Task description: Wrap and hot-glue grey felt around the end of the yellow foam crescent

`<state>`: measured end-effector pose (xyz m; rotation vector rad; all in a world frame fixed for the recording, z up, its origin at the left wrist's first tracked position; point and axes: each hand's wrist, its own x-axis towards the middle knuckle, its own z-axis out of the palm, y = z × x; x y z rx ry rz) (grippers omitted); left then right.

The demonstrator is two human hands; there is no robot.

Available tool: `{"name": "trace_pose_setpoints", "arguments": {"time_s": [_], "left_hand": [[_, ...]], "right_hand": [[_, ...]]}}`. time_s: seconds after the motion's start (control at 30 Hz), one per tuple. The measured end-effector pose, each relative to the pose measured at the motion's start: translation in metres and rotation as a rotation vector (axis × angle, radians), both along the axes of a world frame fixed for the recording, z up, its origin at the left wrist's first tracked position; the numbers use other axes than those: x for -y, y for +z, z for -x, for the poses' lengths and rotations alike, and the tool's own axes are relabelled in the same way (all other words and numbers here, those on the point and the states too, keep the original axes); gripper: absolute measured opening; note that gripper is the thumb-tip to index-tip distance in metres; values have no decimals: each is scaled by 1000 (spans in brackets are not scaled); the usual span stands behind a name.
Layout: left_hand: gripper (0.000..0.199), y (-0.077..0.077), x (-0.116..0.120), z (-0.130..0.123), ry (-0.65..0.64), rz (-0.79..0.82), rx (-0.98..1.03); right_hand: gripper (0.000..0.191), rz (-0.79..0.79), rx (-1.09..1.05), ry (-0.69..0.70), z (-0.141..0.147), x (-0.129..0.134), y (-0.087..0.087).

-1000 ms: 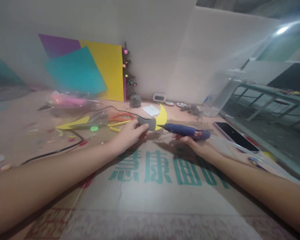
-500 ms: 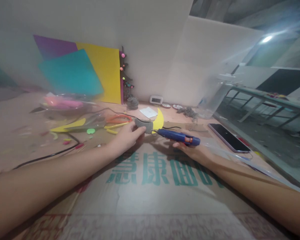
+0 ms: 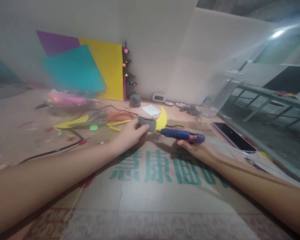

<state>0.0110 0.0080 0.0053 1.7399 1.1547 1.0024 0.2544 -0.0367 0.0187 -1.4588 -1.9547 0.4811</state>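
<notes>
My left hand (image 3: 133,132) pinches a curved grey piece (image 3: 148,124) between thumb and fingers. Joined to or overlapping its right end is a yellow crescent (image 3: 162,119), its point upward; I cannot tell how the two are attached. A blue hot glue gun (image 3: 176,134) lies in the grip of my right hand (image 3: 192,146), fingers wrapped beneath it. Its metal nozzle points left and meets the lower edge where grey and yellow come together. Whether glue is flowing is too small to see.
Orange-handled scissors (image 3: 121,116), a yellow cut piece (image 3: 72,122) and a black cable (image 3: 52,152) lie left. A phone (image 3: 233,136) rests at right. Behind stand a small white clock (image 3: 159,97), coloured sheets (image 3: 72,71) and a clear plastic container (image 3: 215,96). Printed cardboard (image 3: 145,196) covers the front.
The view has shifted slightly, so everything sits a little further right. Both hands keep their holds, and the nozzle stays at the join of the grey and yellow pieces.
</notes>
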Motion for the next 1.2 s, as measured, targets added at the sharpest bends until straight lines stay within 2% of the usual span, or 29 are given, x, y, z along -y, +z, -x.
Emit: {"name": "trace_pose_setpoints", "arguments": {"time_s": [0.23, 0.6, 0.87, 1.2], "left_hand": [[23, -3, -4, 1, 36, -31, 31], [26, -3, -4, 1, 49, 7, 24], [27, -11, -9, 2, 29, 7, 60], [27, -12, -8, 2, 21, 9, 83]], "right_hand": [[24, 42, -9, 8, -3, 1, 0], [30, 27, 45, -72, 0, -1, -2], [28, -10, 62, -9, -4, -4, -6], [30, 9, 25, 7, -6, -5, -9]]}}
